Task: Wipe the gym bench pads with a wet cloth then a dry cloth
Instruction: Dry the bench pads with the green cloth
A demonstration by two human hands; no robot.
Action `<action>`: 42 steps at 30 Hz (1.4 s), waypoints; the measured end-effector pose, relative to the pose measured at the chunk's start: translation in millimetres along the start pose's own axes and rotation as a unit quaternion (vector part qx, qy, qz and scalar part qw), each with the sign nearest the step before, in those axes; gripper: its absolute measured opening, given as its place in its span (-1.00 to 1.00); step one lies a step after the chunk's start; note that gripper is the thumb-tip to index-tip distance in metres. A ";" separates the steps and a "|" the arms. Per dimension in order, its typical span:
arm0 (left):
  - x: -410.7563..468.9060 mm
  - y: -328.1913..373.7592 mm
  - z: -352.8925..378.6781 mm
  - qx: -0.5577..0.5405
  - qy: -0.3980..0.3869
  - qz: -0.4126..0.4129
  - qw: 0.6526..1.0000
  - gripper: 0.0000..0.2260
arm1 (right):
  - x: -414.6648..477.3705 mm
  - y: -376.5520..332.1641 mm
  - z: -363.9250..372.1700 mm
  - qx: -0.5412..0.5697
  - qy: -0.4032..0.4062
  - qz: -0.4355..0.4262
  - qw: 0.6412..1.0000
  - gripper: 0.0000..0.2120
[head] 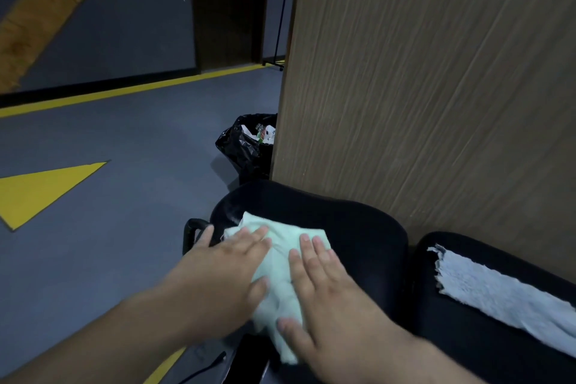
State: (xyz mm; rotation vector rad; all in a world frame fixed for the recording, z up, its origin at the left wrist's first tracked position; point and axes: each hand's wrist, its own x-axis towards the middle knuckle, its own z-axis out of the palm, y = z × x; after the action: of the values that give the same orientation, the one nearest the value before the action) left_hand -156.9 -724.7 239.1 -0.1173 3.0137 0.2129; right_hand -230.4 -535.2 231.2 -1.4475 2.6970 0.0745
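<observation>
I see my left hand [227, 268] and right hand [324, 287] pressed flat, fingers spread, on the pale green cloth [280, 259], gripping nothing. It lies on the black padded bench seat [358, 227]. Right of my hands, a frayed grey-white towel [498, 293], cut off at the frame edge, drapes the second black pad [467, 337]. Beyond, a black rubbish bag [243, 146] is half hidden behind a wooden panel [436, 72]; its litter's labels are unreadable.
</observation>
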 end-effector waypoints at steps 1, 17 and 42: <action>-4.6 6.4 1.8 0.000 0.001 -0.007 1.000 -0.23 | -1.7 -2.8 1.2 0.001 0.000 0.021 1.000 -0.22; 91.9 -49.6 -5.7 -0.090 -0.010 -0.137 0.986 -0.42 | 134.2 31.3 -27.6 0.074 -0.072 0.049 0.993 -0.07; 206.9 54.2 -36.3 0.042 -0.113 -0.005 0.993 -0.47 | 84.1 138.8 -43.1 0.025 -0.100 0.189 0.976 -0.17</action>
State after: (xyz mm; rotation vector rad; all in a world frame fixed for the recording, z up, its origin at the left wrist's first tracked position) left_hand -370.4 -690.7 256.6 -0.0927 2.7903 0.0900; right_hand -394.4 -531.7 267.0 -0.8444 2.7398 0.1640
